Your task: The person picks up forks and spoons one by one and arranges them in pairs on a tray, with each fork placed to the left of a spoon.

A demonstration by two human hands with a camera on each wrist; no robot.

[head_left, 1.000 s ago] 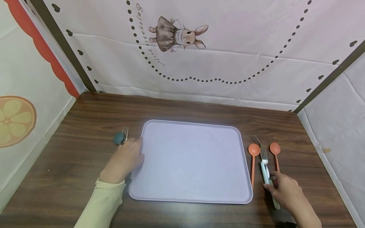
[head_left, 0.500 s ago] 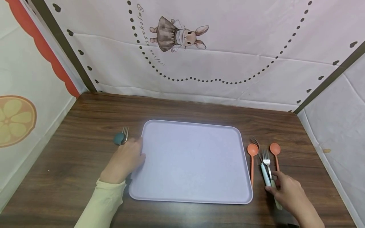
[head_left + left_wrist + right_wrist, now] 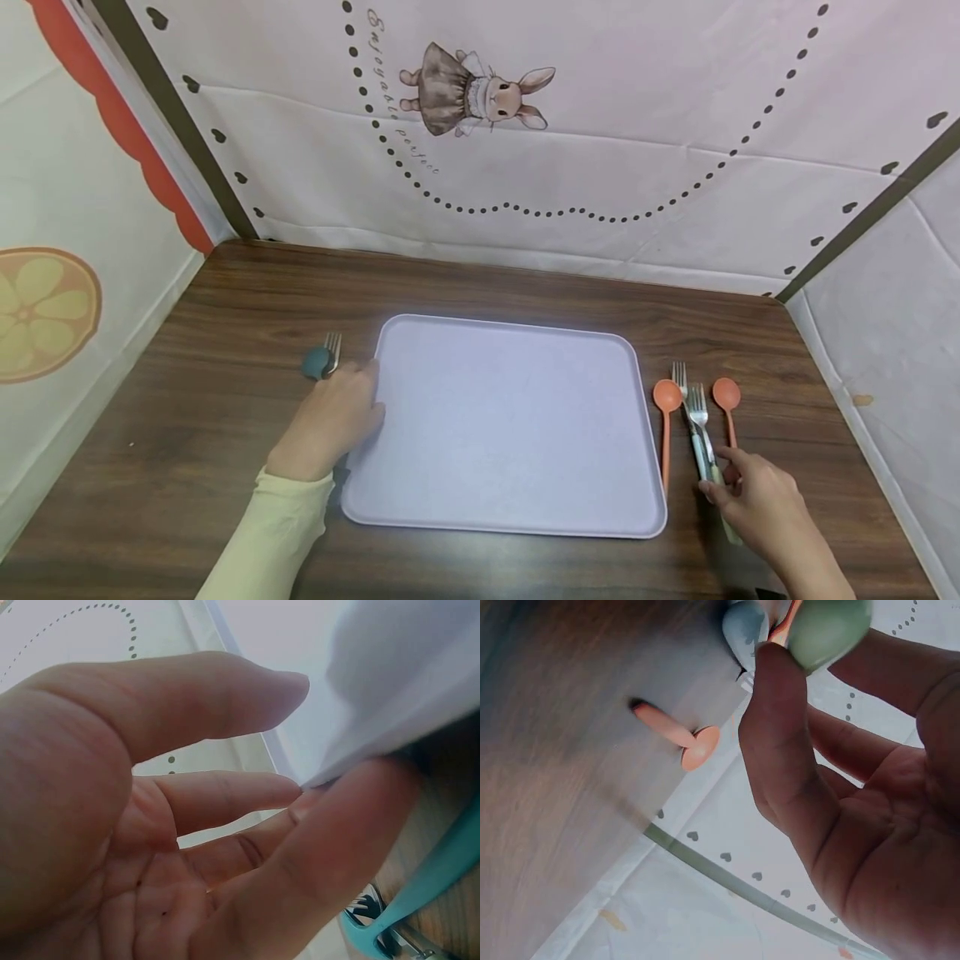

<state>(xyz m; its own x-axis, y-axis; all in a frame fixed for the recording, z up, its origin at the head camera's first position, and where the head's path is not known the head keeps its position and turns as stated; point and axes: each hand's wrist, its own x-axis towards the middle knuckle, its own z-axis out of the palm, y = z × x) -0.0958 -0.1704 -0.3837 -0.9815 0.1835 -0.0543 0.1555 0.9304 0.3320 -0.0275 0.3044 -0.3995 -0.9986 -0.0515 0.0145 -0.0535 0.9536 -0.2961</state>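
Observation:
My left hand (image 3: 327,421) lies at the left rim of a pale lilac tray (image 3: 510,425). In the left wrist view its fingers touch the tray's edge from below, while the thumb extends over the tray, apart from the fingers. A teal spoon (image 3: 316,362) and a fork (image 3: 333,352) lie just beyond this hand. My right hand (image 3: 765,500) pinches the green handle (image 3: 829,630) of a fork (image 3: 698,406) between thumb and finger. Against it lies a fork with a light blue handle (image 3: 699,456); its tines reach farther back. The right fingers hide part of the green handle.
One orange spoon (image 3: 667,397) lies along the tray's right rim. Another orange spoon (image 3: 727,394) lies right of the forks, its handle partly hidden by my right hand. Patterned white cloth walls (image 3: 600,167) bound the brown wooden table (image 3: 225,400) at the back and sides.
Both forks at the right have shifted; the farther one has turned from tilted to nearly in line with the other. My right hand has moved slightly rightward. My left hand stays at the tray.

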